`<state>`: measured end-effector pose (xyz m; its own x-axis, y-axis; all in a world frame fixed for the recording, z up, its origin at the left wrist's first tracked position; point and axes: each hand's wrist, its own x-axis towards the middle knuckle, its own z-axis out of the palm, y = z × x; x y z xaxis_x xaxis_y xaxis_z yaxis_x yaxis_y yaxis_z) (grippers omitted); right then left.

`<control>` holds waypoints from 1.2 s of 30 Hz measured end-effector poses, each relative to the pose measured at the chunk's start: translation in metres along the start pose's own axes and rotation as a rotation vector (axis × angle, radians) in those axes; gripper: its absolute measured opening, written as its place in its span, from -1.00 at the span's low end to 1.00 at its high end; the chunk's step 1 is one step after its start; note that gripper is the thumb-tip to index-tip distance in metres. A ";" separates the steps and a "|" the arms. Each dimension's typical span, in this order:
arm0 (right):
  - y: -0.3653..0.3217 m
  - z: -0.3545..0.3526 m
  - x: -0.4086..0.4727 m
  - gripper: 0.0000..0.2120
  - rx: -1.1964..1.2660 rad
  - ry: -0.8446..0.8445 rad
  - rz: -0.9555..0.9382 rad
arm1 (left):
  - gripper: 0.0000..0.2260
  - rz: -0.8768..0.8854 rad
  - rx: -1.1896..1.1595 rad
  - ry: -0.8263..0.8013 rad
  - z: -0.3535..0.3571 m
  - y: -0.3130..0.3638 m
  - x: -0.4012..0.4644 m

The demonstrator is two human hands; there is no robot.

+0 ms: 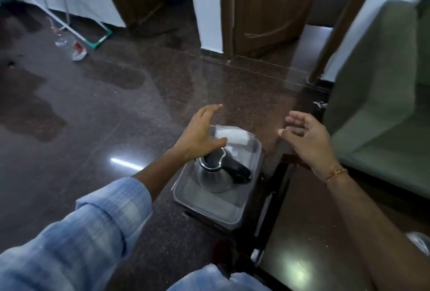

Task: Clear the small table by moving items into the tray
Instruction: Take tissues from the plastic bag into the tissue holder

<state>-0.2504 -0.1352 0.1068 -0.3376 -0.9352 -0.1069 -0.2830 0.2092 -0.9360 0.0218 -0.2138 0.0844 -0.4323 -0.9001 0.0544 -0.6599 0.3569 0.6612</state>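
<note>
Kettle point(221, 172) in tray point(209, 207)

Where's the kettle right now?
Head view, lower centre: the kettle stands inside the grey tray, just below the left hand, with a white packet behind it.

I see the grey rectangular tray point(204, 207) sitting at the left edge of the small dark table point(309, 228); inside it a steel kettle point(216, 179) stands upright, black lid and handle on top; a white folded cloth-like item point(232, 137) lies at the tray's far end.
</note>
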 end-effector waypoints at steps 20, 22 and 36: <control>0.085 0.144 0.134 -0.36 -0.698 -0.333 0.055 | -0.36 -0.169 -0.041 -0.053 0.010 -0.098 0.000; 0.101 0.156 0.144 -0.37 -0.795 -0.382 -0.003 | -0.38 -0.194 -0.032 -0.085 0.018 -0.106 -0.005; 0.100 0.162 0.145 -0.82 -0.871 -0.278 -0.184 | -0.52 -0.161 -0.005 -0.073 0.019 -0.106 -0.013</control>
<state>-0.1820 -0.2962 -0.0567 -0.0257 -0.9862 -0.1635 -0.9222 0.0865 -0.3770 0.0858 -0.2355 -0.0005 -0.3646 -0.9250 -0.1067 -0.7213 0.2081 0.6606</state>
